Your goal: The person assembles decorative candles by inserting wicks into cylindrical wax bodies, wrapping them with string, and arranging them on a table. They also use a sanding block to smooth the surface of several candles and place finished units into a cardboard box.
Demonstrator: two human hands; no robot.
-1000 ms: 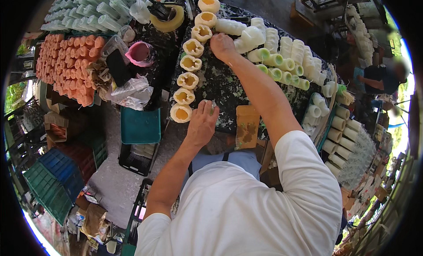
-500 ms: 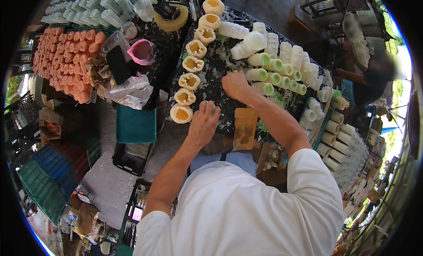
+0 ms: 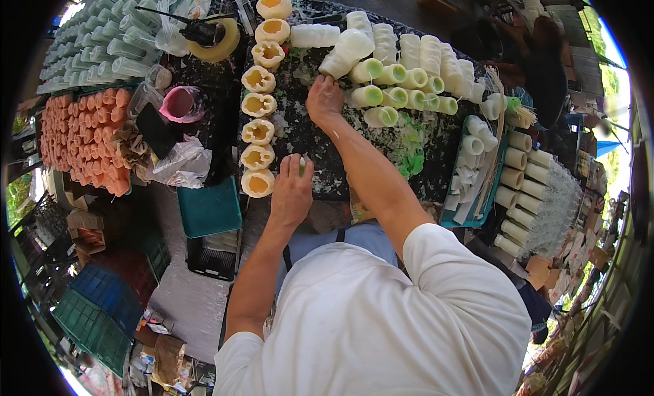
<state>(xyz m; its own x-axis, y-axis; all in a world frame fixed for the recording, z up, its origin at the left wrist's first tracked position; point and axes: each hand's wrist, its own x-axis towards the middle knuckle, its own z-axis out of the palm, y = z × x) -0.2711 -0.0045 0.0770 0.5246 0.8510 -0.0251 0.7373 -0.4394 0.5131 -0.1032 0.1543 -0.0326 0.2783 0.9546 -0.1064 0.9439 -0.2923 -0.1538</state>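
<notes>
My right hand (image 3: pixel 325 99) is on the dark table (image 3: pixel 300 116), fingers curled, with its fingertips at the lower end of a thick white wax-like piece with a rounded end (image 3: pixel 351 45). I cannot see what, if anything, is in them. Closer to the table's near edge, my left hand (image 3: pixel 292 188) is bent closed, and a small pale bit shows between its fingers, too small to name. To its left runs a column of cream wax-like cups (image 3: pixel 258 155) with yellow-orange insides, several with scalloped rims. Several ribbed white cylinders with pale green ends (image 3: pixel 379 116) lie beyond my right hand.
Orange cup-shaped pieces (image 3: pixel 85 140), clear plastic cups (image 3: pixel 102 41), a pink pot (image 3: pixel 180 104) and a tape roll (image 3: pixel 221 41) stand to the left. A teal tray (image 3: pixel 210 210) sits below them. White tubes (image 3: pixel 514 157) line the right side. Another person (image 3: pixel 538 62) is at the far right.
My right hand has moved forward to the thick white piece's end. My view has shifted, and my right forearm now covers most of the orange-brown flat piece at the near edge.
</notes>
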